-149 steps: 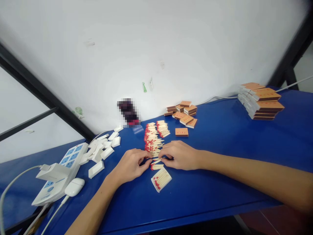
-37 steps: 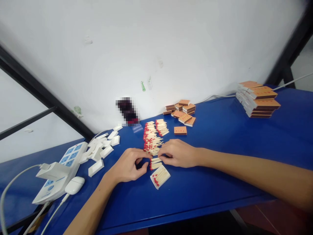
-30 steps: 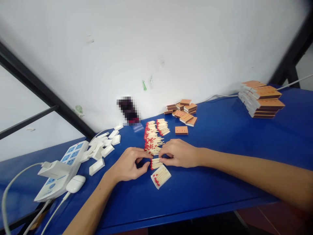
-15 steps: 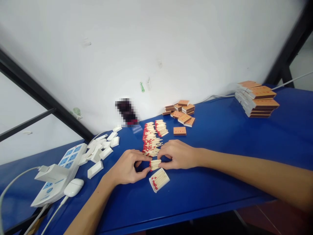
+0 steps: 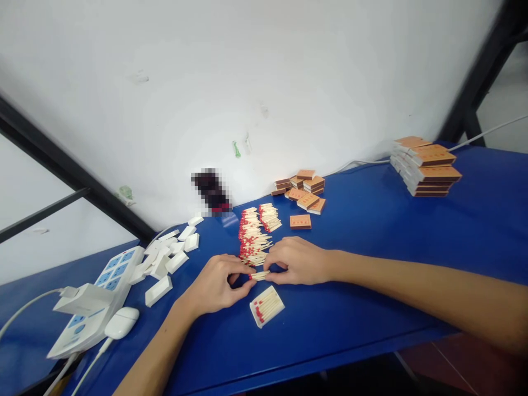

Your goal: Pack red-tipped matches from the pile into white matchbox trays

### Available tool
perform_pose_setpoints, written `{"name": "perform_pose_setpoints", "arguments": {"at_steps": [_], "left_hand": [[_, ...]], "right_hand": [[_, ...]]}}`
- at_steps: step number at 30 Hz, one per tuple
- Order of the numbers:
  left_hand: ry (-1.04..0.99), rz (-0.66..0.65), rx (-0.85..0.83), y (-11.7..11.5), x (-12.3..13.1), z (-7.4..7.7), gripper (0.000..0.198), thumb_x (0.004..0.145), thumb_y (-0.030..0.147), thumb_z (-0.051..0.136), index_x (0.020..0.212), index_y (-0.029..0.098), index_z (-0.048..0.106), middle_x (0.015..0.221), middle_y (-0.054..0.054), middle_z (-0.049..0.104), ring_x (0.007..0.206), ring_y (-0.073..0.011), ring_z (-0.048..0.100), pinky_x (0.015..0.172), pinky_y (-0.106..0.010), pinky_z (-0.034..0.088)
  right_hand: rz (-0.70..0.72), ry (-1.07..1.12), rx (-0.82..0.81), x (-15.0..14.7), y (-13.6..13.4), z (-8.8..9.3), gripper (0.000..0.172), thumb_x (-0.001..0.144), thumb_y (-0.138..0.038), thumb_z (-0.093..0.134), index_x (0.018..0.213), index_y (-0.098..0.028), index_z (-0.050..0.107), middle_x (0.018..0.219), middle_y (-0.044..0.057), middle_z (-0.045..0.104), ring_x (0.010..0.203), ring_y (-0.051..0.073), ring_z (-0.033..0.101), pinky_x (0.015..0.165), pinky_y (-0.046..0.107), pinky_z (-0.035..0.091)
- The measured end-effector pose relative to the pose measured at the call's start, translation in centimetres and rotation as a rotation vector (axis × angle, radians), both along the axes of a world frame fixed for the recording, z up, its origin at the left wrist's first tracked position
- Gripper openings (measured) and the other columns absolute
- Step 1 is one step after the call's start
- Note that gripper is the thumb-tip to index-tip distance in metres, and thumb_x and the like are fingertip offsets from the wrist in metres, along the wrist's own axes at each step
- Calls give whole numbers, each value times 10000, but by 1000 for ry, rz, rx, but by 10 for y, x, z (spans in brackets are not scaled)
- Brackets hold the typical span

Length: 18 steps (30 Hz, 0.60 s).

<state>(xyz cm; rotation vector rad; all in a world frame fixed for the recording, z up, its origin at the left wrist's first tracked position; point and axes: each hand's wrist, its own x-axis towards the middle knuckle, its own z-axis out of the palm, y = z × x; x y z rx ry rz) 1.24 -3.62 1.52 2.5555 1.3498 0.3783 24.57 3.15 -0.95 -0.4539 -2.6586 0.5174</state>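
Note:
Between my two hands is a small bundle of red-tipped matches (image 5: 259, 275). My left hand (image 5: 220, 281) pinches it at the head end, and my right hand (image 5: 297, 260) pinches the plain wooden end. Just in front of them lies a white matchbox tray (image 5: 282, 308) with several matches in it, tilted on the table. Beyond my fingers a long pile of loose matches (image 5: 252, 236) spreads out, heads mostly to the left. A smaller heap of matches (image 5: 270, 217) lies beside its far end.
Orange matchboxes (image 5: 307, 202) are piled near the wall, with a taller stack of matchboxes (image 5: 429, 168) at the right. White trays (image 5: 159, 290) lie scattered on the left, beside a power strip (image 5: 103, 300) and a white earphone case (image 5: 122, 323). The blue table's (image 5: 330, 330) front edge is near me.
My thumbs and fingers have closed in on the matches, and the bundle between them looks narrower. The whole view has shifted slightly. The tray with matches stays in place.

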Motion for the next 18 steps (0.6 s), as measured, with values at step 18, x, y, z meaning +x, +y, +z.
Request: {"name": "perform_pose_setpoints", "arguments": {"at_steps": [18], "left_hand": [[14, 26, 38, 0, 2, -3, 145, 879, 266, 585, 930, 211, 709, 602, 41, 555, 556, -105, 482, 638, -248, 383]], "right_hand": [[-41, -33, -13, 0, -2, 0, 210, 910, -359, 596, 858, -186, 702, 666, -16, 613, 614, 112, 514, 599, 250, 279]]}}
